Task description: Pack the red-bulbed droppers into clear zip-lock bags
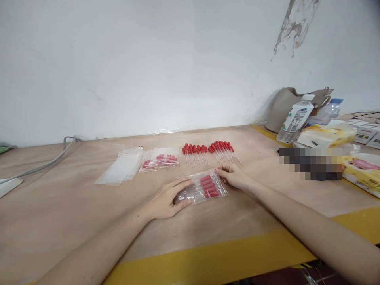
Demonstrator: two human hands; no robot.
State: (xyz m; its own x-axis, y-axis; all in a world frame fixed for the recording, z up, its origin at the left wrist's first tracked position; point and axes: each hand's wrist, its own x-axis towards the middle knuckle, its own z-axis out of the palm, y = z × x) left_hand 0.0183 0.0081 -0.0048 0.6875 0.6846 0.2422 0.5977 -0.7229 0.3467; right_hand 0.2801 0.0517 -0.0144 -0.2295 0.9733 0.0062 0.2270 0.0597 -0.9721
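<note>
A clear zip bag [192, 192] lies on the brown table in front of me, holding several small red-handled tools [209, 186] with thin pale shafts. My left hand [168, 200] rests on the bag's left end, fingers stretched out and thumb spread apart below them. At the upper right corner, my right hand [233, 175] pinches the bag's red-lined edge. Behind the bag are two rows of loose red-handled pieces, a left row [194, 152] and a right row [222, 149]. Filled bags [160, 161] are piled to their left, beside flat, unfilled clear bags [120, 168].
At the right stand a grey-beige bag [279, 111], a labelled bottle [295, 118], a blue-capped bottle [331, 111] and a tissue pack [325, 134]. A yellow package [362, 172] lies nearer. A grey cable [56, 161] crosses the left side. Yellow tape [213, 257] lines the front edge.
</note>
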